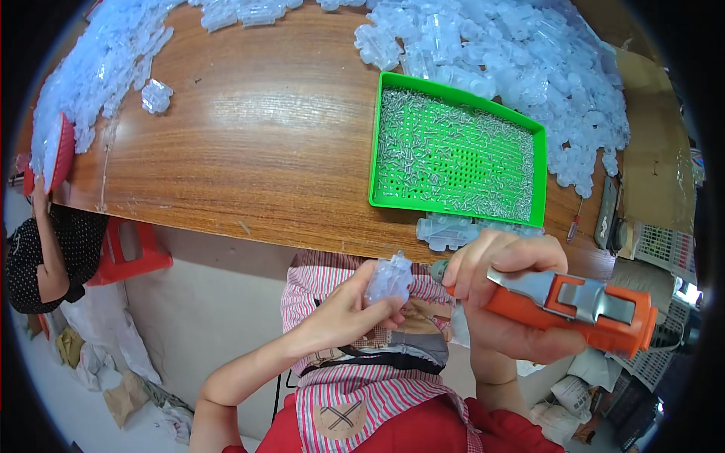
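My left hand (340,317) grips a clear plastic part (390,279) between thumb and fingers, just off the table's front edge. An orange electric screwdriver (630,321) with a metal lever lies in my right hand (498,272), which is wrapped round its front half. The tool's grey-green nose (439,272) points left at the plastic part, with a small gap seen between them; the bit's tip is too small to make out. Beyond my hands stands a green perforated tray (375,151) with many small silver screws (483,121) spread in it.
Clear plastic parts heap up at the back right (491,45) and far left (91,75) of the wooden table (242,151). Several parts (445,232) lie before the tray. A small screwdriver (575,223) lies at right. Another person's arm (51,241) holds a red basket (63,155) at left.
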`<state>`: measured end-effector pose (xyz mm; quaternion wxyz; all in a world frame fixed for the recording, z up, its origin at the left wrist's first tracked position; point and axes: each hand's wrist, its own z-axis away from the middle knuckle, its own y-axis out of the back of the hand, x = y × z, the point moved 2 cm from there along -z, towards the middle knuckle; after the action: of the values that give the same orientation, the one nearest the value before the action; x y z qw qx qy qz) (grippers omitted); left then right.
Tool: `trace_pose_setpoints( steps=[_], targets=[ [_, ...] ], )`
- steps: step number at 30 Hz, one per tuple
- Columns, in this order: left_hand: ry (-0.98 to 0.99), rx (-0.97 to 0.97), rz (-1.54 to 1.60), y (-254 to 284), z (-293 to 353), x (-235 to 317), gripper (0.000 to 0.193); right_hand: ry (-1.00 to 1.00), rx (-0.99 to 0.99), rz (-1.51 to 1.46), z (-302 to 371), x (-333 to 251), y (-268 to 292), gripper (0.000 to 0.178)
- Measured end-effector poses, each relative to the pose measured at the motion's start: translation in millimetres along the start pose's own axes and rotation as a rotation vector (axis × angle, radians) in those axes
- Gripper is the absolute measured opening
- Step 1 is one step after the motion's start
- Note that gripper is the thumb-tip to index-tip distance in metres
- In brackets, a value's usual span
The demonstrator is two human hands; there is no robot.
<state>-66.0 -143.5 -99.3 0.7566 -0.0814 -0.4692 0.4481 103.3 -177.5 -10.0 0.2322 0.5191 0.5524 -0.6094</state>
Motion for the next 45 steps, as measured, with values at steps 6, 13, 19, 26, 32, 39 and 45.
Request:
trace_pose_setpoints(
  steps=[6, 13, 19, 26, 32, 39, 45],
  targets=[
    [0.006, 0.016, 0.053, -10, -5, -3, 0.033, 0.052, 0.017, 0.17, -1, 1, -6, 0.083],
    [0.011, 0.052, -0.027, -12, 0, -8, 0.032, 0.124, -0.024, 0.121, -5, 7, -8, 0.083],
    [0.033, 0.106, -0.069, -14, -1, -7, 0.023, 0.159, -0.08, 0.136, -7, 12, -8, 0.082],
    [-0.141, 0.132, -0.149, -14, -5, -19, 0.03, 0.174, -0.077, 0.196, -3, 3, -10, 0.079],
    [-0.071, 0.14, -0.151, -16, -5, -20, 0.033, 0.199, -0.076, 0.275, -4, -3, -10, 0.074],
    [-0.063, 0.165, -0.063, -17, -6, -18, 0.034, 0.197, -0.086, 0.283, -8, 1, -9, 0.075],
    [-0.104, 0.194, -0.101, -19, -6, -17, 0.033, 0.191, -0.06, 0.193, -5, 10, -9, 0.079]
  ],
)
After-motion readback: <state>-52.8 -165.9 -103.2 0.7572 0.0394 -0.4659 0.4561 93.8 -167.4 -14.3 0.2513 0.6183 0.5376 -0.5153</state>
